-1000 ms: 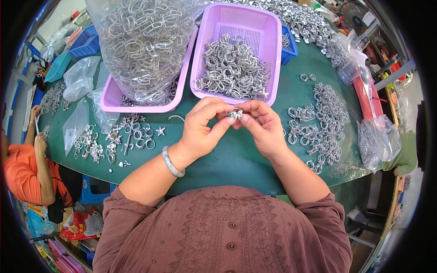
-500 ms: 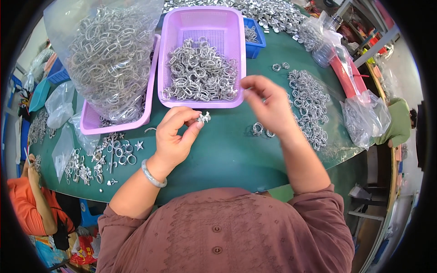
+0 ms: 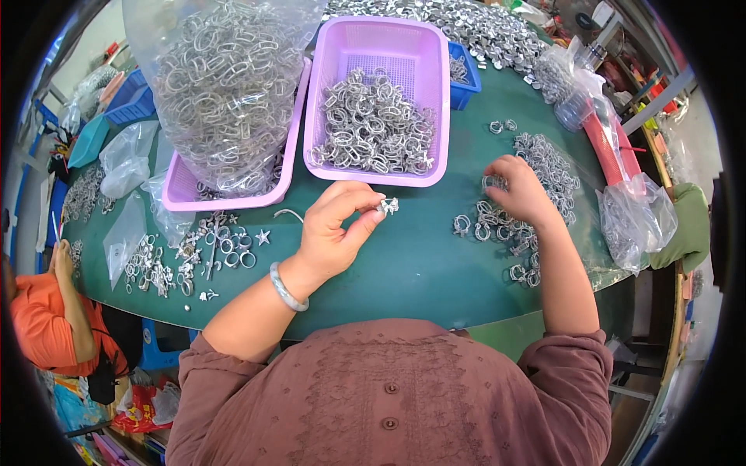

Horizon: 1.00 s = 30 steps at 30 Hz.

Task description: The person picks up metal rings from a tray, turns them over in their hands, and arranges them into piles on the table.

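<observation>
A small silver ornament is pinched between the thumb and forefinger of my left hand, just in front of the purple basket. Inside the basket lies a heap of silver rings. My right hand is at the left side of a loose ring pile on the green table. Its fingers curl in around a silver ring at the fingertips; the palm side is partly hidden.
A clear bag full of ring pieces rests in a second purple basket. Star charms and rings lie at the left. A blue bin stands behind, beside many flat silver pieces. Another person sits at far left.
My right hand has moved right from the basket's edge to the loose ring pile. My left hand still pinches the ornament. The whole view has shifted, so the table appears further right.
</observation>
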Available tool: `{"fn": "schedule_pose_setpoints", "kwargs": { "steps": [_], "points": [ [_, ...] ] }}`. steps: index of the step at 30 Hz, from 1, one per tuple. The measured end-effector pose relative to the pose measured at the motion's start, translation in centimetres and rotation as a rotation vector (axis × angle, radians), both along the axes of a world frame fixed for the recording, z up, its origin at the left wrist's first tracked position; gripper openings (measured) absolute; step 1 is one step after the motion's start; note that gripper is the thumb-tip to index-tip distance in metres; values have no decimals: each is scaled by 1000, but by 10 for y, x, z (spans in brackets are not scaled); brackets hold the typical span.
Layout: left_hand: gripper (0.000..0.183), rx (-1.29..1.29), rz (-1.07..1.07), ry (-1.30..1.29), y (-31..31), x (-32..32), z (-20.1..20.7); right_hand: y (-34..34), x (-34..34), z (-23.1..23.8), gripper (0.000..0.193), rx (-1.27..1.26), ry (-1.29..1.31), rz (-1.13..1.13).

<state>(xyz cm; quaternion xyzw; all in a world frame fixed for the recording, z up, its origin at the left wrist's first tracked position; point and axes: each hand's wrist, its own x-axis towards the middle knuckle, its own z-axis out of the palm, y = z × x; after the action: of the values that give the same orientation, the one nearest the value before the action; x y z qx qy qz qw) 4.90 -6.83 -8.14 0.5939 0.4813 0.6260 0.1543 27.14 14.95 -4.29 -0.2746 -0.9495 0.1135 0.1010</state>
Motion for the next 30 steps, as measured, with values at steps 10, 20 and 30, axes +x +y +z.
{"fn": "schedule_pose_setpoints", "kwargs": {
  "steps": [10,20,30],
  "points": [
    [20,2,27,36,-1,2,6,4,31,14,22,-353,494,-291],
    [19,-3,39,30,-3,2,5,-63,-25,11,33,-1496,852,139],
    [19,19,86,-52,-2,-2,4,-93,-77,2,29,-1551,867,213]
  ]
}}
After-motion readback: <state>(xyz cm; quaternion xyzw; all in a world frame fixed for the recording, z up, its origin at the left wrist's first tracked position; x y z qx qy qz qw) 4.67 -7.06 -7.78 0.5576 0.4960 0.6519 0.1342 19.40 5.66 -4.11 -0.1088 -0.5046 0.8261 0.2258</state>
